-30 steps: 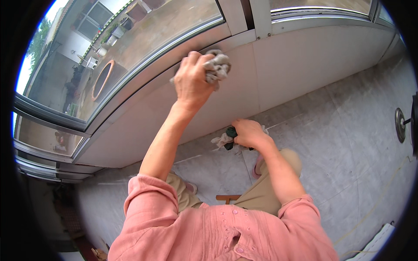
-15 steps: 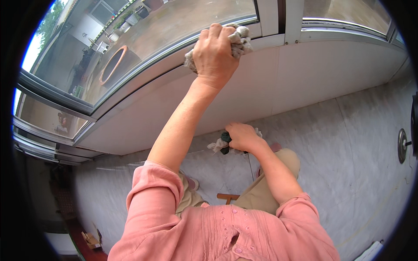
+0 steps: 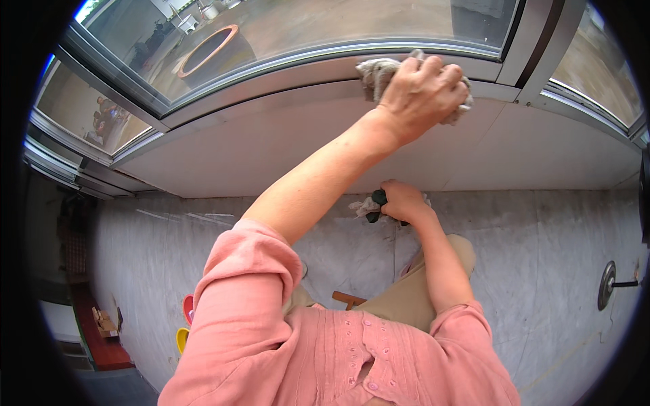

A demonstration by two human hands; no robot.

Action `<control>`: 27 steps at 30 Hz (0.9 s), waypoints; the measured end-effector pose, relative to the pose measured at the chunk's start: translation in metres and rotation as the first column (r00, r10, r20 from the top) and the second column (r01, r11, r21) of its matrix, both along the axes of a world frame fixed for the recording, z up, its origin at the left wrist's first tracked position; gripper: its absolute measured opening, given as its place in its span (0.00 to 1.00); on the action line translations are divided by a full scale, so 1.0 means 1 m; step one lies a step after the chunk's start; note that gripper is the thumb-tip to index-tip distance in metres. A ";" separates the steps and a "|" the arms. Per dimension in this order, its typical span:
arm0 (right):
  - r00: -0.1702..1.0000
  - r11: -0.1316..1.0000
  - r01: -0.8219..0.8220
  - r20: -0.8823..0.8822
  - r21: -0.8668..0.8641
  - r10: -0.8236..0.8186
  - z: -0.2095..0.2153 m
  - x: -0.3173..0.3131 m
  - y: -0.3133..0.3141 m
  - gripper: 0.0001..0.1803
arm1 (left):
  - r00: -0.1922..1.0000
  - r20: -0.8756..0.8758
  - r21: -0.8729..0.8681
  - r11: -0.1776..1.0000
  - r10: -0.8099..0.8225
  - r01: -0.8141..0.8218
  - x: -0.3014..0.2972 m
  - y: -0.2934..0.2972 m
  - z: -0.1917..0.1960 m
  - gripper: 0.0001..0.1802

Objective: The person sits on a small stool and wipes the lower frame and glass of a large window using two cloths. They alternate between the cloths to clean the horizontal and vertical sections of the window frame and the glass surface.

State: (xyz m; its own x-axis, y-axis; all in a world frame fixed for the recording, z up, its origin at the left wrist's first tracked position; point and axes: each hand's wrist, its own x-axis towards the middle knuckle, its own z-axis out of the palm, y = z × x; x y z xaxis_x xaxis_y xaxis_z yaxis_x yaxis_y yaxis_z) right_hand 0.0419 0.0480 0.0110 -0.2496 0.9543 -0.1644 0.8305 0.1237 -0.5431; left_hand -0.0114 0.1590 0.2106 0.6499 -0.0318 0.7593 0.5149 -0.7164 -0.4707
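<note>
A crumpled grey-beige rag [image 3: 374, 73] is bunched under my left hand [image 3: 425, 95], whose fingers are curled over it. The hand presses this rag against the lower metal frame [image 3: 291, 80] of a window, close to an upright post. Below the frame runs a smooth white panel [image 3: 264, 145]. Lower down, near the foot of that panel, my right hand [image 3: 404, 201] is closed round a bundle of cloth. Dark green cloth [image 3: 379, 197] and a whitish rag [image 3: 364, 208] stick out of its grip; the fingertips are hidden.
Grey marbled floor [image 3: 521, 271] lies below the panel. A brown wooden piece [image 3: 348, 298] shows by my legs. At the right stands a round weight plate on a bar [image 3: 607, 285]. A cardboard box [image 3: 104, 323] and a yellow object [image 3: 182, 339] are at the left.
My left hand has slid to the right along the window frame with the rag. The view has turned as well. My right hand keeps hold of its cloth bundle low by the panel.
</note>
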 end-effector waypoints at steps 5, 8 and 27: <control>0.998 0.998 0.006 0.060 -0.058 -0.002 0.006 0.004 -0.009 0.21 | 0.976 -0.036 -0.092 0.972 0.216 -0.218 -0.152 0.005 -0.024 0.20; 0.997 0.999 -0.002 0.074 -0.048 0.006 0.015 0.009 -0.020 0.20 | 0.922 -0.020 -0.124 0.914 0.386 -0.385 -0.233 0.001 -0.040 0.24; 0.997 0.997 0.047 0.056 -0.065 -0.044 0.024 0.026 -0.014 0.23 | 0.989 0.067 -0.251 0.962 0.132 -0.111 -0.115 -0.001 -0.033 0.25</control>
State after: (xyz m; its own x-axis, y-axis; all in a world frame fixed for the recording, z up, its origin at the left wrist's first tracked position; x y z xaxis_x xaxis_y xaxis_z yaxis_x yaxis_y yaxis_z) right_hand 0.0680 0.0336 0.0346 -0.1952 0.9510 -0.2399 0.8632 0.0505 -0.5023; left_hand -0.1262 0.1577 0.1778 0.5722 0.2378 0.7849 0.6349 -0.7343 -0.2404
